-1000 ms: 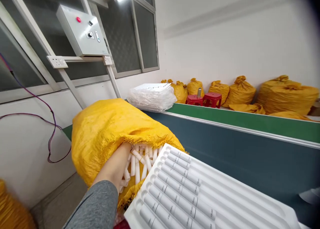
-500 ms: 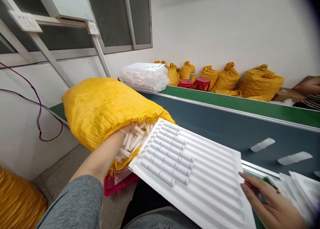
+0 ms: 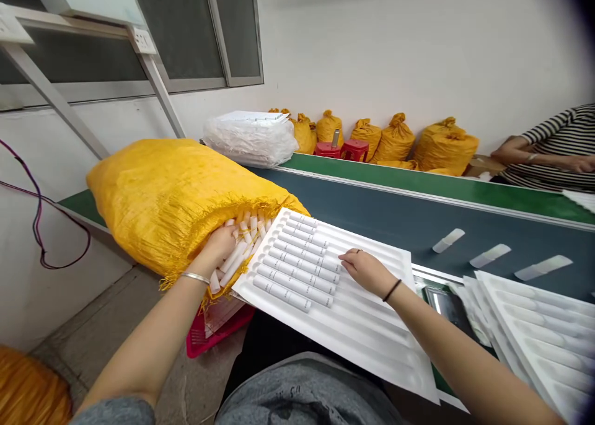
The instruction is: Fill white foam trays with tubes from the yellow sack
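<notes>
A white ridged tray (image 3: 372,326) lies tilted over my lap, with rows of white printed tubes (image 3: 295,267) in the grooves of its left half. My right hand (image 3: 369,271) is over the tray, fingers bunched together at the right end of one tube row; whether they grip a tube is hidden. At the mouth of a yellow woven sack (image 3: 171,189), my left hand (image 3: 222,242) has its fingers curled among loose white tubes (image 3: 232,259). What it holds, if anything, I cannot make out. The tray's upper left corner rests close against the sack's mouth.
A blue-grey belt (image 3: 362,199) between green edges carries several loose tubes (image 3: 490,255). More trays (image 3: 548,332) and a dark phone-like object (image 3: 446,307) are at right. A pink basket (image 3: 223,329) stands below. A person in a striped top (image 3: 553,143) is across the belt.
My right hand has moved left from the tray's right edge to the tube row. My left hand has drawn partly out of the sack. The view has turned right.
</notes>
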`<state>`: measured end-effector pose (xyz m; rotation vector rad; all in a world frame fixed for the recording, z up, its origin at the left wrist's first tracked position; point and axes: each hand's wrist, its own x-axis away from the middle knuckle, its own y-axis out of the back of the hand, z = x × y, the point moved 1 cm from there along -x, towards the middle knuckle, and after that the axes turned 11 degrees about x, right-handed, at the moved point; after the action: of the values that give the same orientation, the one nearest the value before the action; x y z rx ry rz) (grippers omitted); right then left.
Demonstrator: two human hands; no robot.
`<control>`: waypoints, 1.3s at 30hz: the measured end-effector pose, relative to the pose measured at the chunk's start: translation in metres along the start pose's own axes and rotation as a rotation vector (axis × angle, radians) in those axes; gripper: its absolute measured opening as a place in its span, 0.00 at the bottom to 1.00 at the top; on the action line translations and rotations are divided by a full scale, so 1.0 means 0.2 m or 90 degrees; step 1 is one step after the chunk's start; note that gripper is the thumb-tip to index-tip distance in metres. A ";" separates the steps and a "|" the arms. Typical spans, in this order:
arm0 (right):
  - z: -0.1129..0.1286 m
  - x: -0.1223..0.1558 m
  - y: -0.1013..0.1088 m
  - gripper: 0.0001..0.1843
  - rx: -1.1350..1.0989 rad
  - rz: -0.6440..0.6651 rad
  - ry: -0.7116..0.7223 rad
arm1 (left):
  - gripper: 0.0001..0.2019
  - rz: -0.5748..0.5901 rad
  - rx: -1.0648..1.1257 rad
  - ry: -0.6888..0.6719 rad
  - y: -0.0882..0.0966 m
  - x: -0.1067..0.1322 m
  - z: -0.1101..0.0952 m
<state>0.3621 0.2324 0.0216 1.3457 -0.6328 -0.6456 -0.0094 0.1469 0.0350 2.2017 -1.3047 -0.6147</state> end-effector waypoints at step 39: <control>0.17 0.40 0.12 0.14 -0.401 -0.217 0.093 | 0.15 0.230 0.087 -0.424 -0.42 0.68 -0.56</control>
<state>0.3932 0.1533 0.0538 0.8944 -0.0550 -0.9191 0.1736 0.0806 0.0522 1.8396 -2.0665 -1.1966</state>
